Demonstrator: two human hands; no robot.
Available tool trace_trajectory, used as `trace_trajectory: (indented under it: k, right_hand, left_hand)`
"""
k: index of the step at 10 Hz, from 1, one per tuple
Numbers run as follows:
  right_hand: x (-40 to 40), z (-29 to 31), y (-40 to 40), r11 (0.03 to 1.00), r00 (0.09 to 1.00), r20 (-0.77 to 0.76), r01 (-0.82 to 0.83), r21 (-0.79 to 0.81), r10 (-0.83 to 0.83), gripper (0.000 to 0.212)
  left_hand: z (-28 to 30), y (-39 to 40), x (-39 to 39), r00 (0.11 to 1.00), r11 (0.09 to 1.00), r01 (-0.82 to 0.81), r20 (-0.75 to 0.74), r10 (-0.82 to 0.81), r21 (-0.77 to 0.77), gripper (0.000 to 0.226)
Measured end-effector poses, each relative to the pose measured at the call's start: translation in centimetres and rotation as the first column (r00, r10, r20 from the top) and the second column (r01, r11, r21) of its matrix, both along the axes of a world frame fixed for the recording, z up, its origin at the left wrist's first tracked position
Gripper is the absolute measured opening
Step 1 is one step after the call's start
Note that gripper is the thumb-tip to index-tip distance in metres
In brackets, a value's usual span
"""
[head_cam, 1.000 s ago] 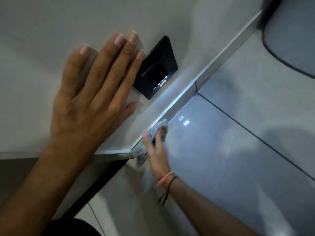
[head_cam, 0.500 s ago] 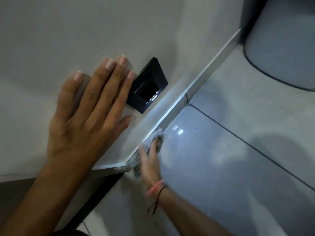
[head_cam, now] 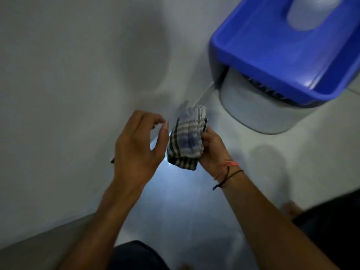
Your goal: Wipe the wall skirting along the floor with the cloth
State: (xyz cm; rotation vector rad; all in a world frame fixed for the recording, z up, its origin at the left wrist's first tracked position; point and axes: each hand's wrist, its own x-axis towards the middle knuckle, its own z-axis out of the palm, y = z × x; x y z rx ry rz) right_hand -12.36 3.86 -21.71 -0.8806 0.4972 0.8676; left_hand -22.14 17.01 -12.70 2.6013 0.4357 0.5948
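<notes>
My right hand (head_cam: 212, 151) gripped the folded checked cloth (head_cam: 186, 141), fingers closed around its right side. The cloth was held in the air near the foot of the wall (head_cam: 68, 75), above the floor (head_cam: 253, 182). My left hand (head_cam: 138, 147) hovered just beside the cloth, fingers curled but open, holding nothing. A blue tub (head_cam: 282, 51) stood by the wall beyond.

R hand (head_cam: 212, 152) grips checked cloth (head_cam: 186, 142); L hand (head_cam: 136, 149) beside, fingers (head_cam: 163, 133) loose.
</notes>
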Motion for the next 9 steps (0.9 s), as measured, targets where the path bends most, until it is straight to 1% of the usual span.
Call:
trace_trajectory:
  k: [1,2,3,4,5,6,7,8,9]
  right_hand:
    - [4.1,8.0,-5.4,0.996,0.996,-0.014,-0.089,0.017,0.089,0.042]
    - [9.0,14.5,-9.2,0.984,0.983,0.047,-0.178,0.011,0.177,0.049]
    - [13.4,17.7,-10.7,0.86,0.866,0.171,-0.406,-0.309,0.471,0.022]
    - [18.1,17.4,-11.5,0.594,0.618,0.28,-0.387,-0.706,0.735,0.019]
    - [23.4,17.2,-10.3,0.392,0.427,0.263,-0.249,-0.886,0.865,0.036]
    - [27.9,17.0,-8.8,0.342,0.37,0.244,-0.227,-0.912,0.896,0.048]
    - [30.8,15.1,-8.7,0.178,0.227,0.113,-0.294,-0.939,0.967,0.044]
    - [31.8,14.1,-9.9,-0.036,0.014,-0.045,-0.405,-0.913,0.999,0.05]
    - [32.6,15.4,-11.2,-0.129,-0.138,-0.077,-0.429,-0.894,0.987,0.063]
  left_hand:
    - [3.6,-3.5,4.7,0.904,0.562,-0.417,-0.393,0.171,-0.714,0.036]
    - [7.1,-6.5,8.5,0.853,-0.078,-0.521,-0.516,-0.081,-0.85,0.031]
    - [8.2,-10.1,11.9,0.893,-0.139,-0.45,-0.439,-0.102,-0.882,0.016]
    - [8.6,-13.7,16.1,0.862,-0.113,-0.48,-0.492,0.126,-0.87,0.023]
    - [8.5,-15.9,20.7,0.797,-0.042,-0.514,-0.495,0.346,-0.857,0.04]
    - [8.0,-16.9,24.5,0.735,0.156,-0.61,-0.48,0.479,-0.777,0.031]
    - [7.3,-18.2,27.6,0.721,0.31,-0.682,-0.537,0.439,-0.663,0.021]
    - [7.7,-19.9,29.0,0.664,0.431,-0.725,-0.712,0.228,-0.538,0.033]
    - [9.5,-21.1,28.7,0.615,0.496,-0.737,-0.76,0.209,-0.459,0.037]
